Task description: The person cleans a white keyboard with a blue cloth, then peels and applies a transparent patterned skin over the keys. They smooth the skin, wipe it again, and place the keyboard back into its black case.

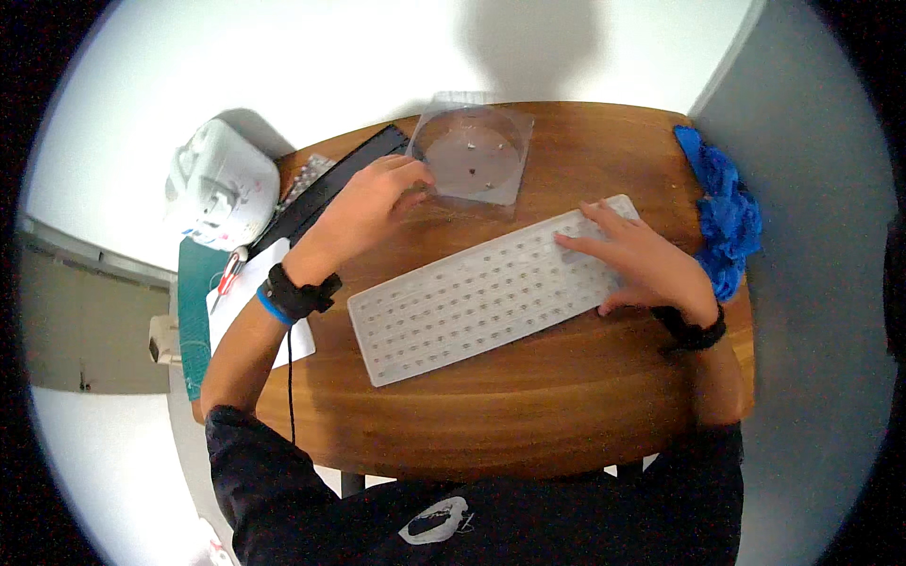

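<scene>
A pale, translucent keyboard-shaped panel (453, 307) with rows of small raised spots lies slanted across the wooden table. My right hand (646, 264) holds its right end, the thumb at the near edge and the fingers stretched across toward the far edge. Farther back is a clear plastic tray (511, 187) with a round recess; several tiny pieces (472, 146) lie in it. Beside the tray's left edge, my left hand (382, 193) is bent with its fingers curled close together. Whatever is at those fingertips, if anything, is too small to make out.
A white appliance (231, 184) stands at the far left, near a long black strip-like object (326, 189). Red-handled scissors (229, 269) lie by a white sheet (300, 338) and a green mat (192, 316). Crumpled blue material (731, 222) sits at the right edge.
</scene>
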{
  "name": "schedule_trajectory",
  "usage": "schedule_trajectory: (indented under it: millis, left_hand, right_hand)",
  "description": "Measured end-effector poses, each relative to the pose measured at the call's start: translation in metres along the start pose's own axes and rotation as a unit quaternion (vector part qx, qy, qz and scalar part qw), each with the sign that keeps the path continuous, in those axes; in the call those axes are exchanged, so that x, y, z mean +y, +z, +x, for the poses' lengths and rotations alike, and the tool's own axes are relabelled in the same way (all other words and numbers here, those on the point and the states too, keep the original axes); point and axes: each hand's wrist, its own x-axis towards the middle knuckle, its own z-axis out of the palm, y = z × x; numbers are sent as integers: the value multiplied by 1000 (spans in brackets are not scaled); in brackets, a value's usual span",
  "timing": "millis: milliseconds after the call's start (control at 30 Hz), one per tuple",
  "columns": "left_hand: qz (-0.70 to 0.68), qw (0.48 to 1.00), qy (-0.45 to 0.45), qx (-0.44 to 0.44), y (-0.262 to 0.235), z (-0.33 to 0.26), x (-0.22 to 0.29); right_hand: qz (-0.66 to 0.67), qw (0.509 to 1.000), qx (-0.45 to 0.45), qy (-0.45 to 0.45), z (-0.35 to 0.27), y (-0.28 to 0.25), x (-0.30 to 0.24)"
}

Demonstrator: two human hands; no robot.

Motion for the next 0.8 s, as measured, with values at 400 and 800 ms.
schedule_trajectory:
  millis: [400,800]
  left_hand:
    - [8,993,114,-4,66,146,38]
    - [38,988,139,-53,118,183,45]
  right_hand:
    - [1,1000,11,8,-1,1,-4]
    - [-10,1000,-8,28,2,-2,-10]
